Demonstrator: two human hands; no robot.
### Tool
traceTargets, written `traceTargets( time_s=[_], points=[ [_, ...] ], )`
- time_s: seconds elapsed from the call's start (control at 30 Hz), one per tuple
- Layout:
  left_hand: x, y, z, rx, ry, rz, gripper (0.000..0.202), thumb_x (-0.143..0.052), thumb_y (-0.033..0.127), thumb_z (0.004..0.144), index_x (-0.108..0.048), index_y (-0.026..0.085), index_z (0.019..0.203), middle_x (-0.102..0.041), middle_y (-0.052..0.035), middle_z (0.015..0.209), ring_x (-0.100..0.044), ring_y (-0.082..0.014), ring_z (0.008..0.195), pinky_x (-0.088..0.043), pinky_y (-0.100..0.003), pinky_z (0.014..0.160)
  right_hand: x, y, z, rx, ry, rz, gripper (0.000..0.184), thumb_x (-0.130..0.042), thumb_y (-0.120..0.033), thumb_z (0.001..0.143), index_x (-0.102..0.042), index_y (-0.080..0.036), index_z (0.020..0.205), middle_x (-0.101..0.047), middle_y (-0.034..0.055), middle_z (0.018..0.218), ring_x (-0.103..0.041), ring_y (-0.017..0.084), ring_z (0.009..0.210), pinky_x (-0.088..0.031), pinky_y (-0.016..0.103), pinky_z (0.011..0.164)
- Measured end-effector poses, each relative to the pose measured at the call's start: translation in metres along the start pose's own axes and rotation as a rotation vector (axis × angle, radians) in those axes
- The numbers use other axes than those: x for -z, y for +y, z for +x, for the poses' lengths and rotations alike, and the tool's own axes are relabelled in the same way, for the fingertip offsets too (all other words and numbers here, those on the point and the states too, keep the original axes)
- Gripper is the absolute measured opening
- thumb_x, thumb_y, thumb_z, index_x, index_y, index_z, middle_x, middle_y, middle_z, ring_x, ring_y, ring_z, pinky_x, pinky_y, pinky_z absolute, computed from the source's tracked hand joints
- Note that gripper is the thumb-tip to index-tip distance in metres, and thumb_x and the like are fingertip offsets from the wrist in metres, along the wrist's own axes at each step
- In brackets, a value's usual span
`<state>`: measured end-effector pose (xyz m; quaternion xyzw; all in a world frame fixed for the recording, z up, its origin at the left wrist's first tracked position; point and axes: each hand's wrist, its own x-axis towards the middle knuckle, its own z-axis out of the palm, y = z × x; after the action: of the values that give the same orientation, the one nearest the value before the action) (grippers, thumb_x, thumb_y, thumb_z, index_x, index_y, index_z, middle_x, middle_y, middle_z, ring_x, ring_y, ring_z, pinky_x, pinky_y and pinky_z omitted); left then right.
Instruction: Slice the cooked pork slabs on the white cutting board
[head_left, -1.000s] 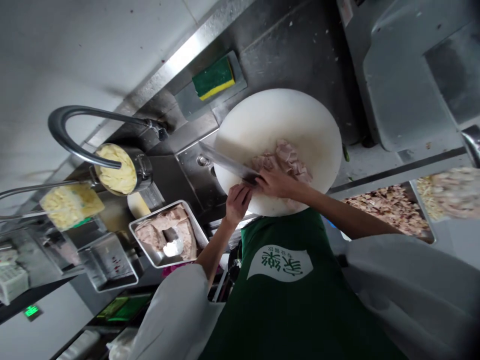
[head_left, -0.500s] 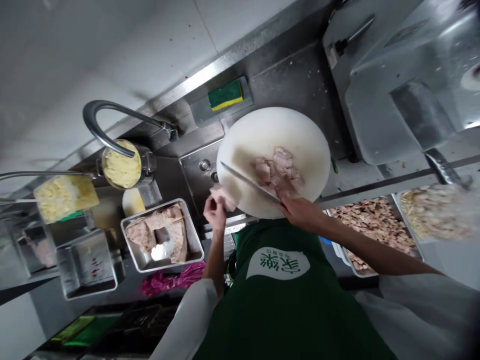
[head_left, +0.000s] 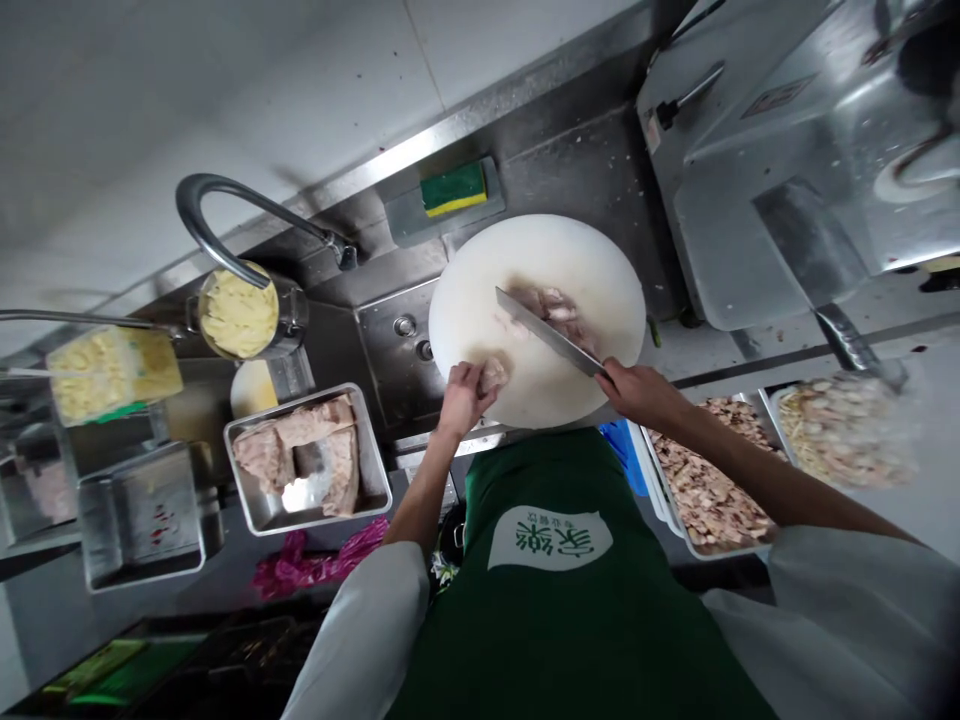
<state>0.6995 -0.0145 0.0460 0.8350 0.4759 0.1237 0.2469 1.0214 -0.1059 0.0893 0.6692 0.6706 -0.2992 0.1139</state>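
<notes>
My right hand (head_left: pixel 636 392) grips a knife (head_left: pixel 551 334) by its handle, the blade slanting up and left across a round white cutting board (head_left: pixel 480 270). Pale cut meat pieces (head_left: pixel 559 308) lie against the far side of the blade, which partly hides them. At the board's near left edge, my left hand (head_left: pixel 463 400) is closed on a chunk of meat (head_left: pixel 493 374) that rests on the board.
Left of the sink (head_left: pixel 382 320) stands a metal tray (head_left: pixel 382 480) with larger meat pieces. A curved faucet (head_left: pixel 225 190) arches over a pot (head_left: pixel 294 318). A sponge (head_left: pixel 454 188) lies behind the board. Chopped meat (head_left: pixel 712 490) fills a tray at the right.
My left hand has brought its meat chunk rightward onto the board. The knife has moved right, and the cut pieces are now bunched beyond its blade.
</notes>
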Motion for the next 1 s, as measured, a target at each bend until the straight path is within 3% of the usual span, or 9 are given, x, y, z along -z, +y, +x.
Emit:
traceTargets(
  time_s=[0.07,0.23,0.37,0.5,0.6,0.73,0.87,1.0],
  points=[
    [-0.008,0.004,0.002,-0.037,-0.009,0.062,0.046,-0.074,0.025,0.08,-0.061,0.018,0.123,-0.058,-0.0101,0.105,-0.055,-0.0256,0.101,-0.052,-0.04,0.093,-0.003,-0.014,-0.005,0.024,-0.017,0.006,0.04,-0.026,-0.037,0.104,-0.052,-0.01,0.121,-0.074,0.0172,0.095,-0.071,0.029,0.087,-0.041,0.032,0.071],
    [-0.013,0.01,-0.005,0.016,0.108,0.061,0.048,-0.072,0.027,0.082,-0.059,0.019,0.127,-0.056,-0.0097,0.104,-0.055,-0.0255,0.1,-0.051,-0.041,0.092,-0.021,-0.045,-0.018,0.089,-0.128,0.049,0.039,-0.025,-0.038,0.105,-0.051,-0.013,0.119,-0.075,0.0148,0.096,-0.072,0.029,0.089,-0.041,0.031,0.068],
    [-0.025,0.02,0.007,-0.012,0.146,0.03,0.048,-0.074,0.032,0.082,-0.06,0.019,0.126,-0.055,-0.0122,0.111,-0.053,-0.0272,0.107,-0.049,-0.044,0.095,-0.021,-0.04,-0.019,0.029,-0.143,0.091,0.034,-0.027,-0.038,0.105,-0.049,-0.015,0.117,-0.075,0.014,0.096,-0.072,0.027,0.089,-0.04,0.03,0.068],
    [-0.031,0.019,0.021,-0.195,0.139,-0.053,0.018,-0.061,0.026,0.093,-0.066,0.02,0.109,-0.061,-0.0098,0.107,-0.056,-0.0223,0.107,-0.05,-0.039,0.095,-0.016,-0.031,-0.02,-0.066,-0.09,0.07,0.033,-0.026,-0.036,0.105,-0.049,-0.014,0.115,-0.074,0.0149,0.092,-0.072,0.027,0.086,-0.04,0.03,0.067],
    [-0.033,0.012,0.025,-0.279,0.104,-0.08,0.013,-0.055,0.022,0.096,-0.067,0.02,0.101,-0.065,-0.0084,0.102,-0.058,-0.0195,0.101,-0.051,-0.037,0.093,-0.018,-0.039,-0.024,-0.046,-0.107,0.063,0.033,-0.024,-0.035,0.105,-0.047,-0.013,0.116,-0.074,0.0158,0.091,-0.072,0.028,0.085,-0.041,0.03,0.066],
    [-0.036,0.005,0.023,-0.278,0.104,-0.073,0.015,-0.053,0.024,0.098,-0.067,0.02,0.1,-0.067,-0.0088,0.101,-0.06,-0.0194,0.098,-0.053,-0.037,0.09,-0.027,-0.061,-0.024,0.042,-0.154,0.08,0.034,-0.023,-0.035,0.105,-0.047,-0.013,0.116,-0.074,0.0166,0.091,-0.073,0.029,0.084,-0.044,0.031,0.065],
    [-0.04,0.002,0.02,-0.279,0.122,-0.079,0.016,-0.052,0.025,0.098,-0.067,0.02,0.099,-0.067,-0.0095,0.099,-0.06,-0.02,0.098,-0.054,-0.038,0.089,-0.029,-0.074,-0.024,0.036,-0.173,0.116,0.035,-0.02,-0.032,0.106,-0.047,-0.013,0.117,-0.074,0.0165,0.088,-0.073,0.028,0.082,-0.045,0.032,0.065],
    [-0.042,0.0,0.02,-0.259,0.131,-0.029,0.019,-0.051,0.028,0.098,-0.068,0.02,0.1,-0.066,-0.0095,0.098,-0.061,-0.0208,0.098,-0.055,-0.04,0.088,-0.022,-0.081,-0.044,0.019,-0.162,0.153,0.038,-0.019,-0.031,0.105,-0.051,-0.013,0.116,-0.073,0.0172,0.086,-0.072,0.028,0.078,-0.045,0.033,0.062]
  ],
)
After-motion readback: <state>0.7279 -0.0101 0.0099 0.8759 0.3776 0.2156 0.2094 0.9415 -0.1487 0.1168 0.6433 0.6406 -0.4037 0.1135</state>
